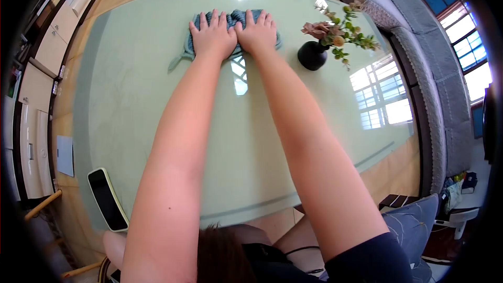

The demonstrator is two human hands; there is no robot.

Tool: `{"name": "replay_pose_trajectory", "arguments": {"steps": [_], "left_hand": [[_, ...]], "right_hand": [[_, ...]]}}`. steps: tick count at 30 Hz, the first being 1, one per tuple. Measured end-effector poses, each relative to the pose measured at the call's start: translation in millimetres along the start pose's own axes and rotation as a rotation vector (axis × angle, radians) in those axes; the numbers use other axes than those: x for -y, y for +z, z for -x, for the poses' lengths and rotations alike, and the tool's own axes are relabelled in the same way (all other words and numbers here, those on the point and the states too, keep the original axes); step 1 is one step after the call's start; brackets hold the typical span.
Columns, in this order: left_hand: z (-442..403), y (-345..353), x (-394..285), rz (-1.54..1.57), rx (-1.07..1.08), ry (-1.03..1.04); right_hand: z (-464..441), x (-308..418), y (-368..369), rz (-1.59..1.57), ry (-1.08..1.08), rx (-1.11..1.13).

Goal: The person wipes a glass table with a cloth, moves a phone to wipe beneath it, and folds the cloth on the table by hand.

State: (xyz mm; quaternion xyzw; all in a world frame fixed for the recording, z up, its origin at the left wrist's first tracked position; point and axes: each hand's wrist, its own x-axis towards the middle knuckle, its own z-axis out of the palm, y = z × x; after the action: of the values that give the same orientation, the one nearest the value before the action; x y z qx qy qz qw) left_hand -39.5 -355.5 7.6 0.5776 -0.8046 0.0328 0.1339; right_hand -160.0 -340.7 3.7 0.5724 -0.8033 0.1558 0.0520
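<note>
Both of my arms stretch across a glass-topped table [157,89] to a blue-green cloth [187,42] near its far side. My left hand [214,37] lies flat on the left part of the cloth, fingers spread. On the right part, my right hand [257,34] presses down with its fingers stretched out. The two thumbs nearly meet in the middle. Bunched folds of cloth show between and around the hands, and a loose corner trails off to the left. Much of the cloth is hidden under my palms.
A black vase [312,56] with artificial-looking flowers [335,31] stands right of the cloth. A phone [108,199] in a pale case lies at the table's near left corner. A grey sofa [450,94] runs along the right, cabinets [50,47] along the left.
</note>
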Motion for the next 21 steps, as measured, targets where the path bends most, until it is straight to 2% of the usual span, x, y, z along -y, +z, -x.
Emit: {"name": "replay_pose_trajectory", "arguments": {"steps": [21], "left_hand": [[258.5, -64.9, 4.4, 0.021, -0.01, -0.018]], "right_hand": [[249.4, 7.2, -62.4, -0.08, -0.129, 0.072]]}}
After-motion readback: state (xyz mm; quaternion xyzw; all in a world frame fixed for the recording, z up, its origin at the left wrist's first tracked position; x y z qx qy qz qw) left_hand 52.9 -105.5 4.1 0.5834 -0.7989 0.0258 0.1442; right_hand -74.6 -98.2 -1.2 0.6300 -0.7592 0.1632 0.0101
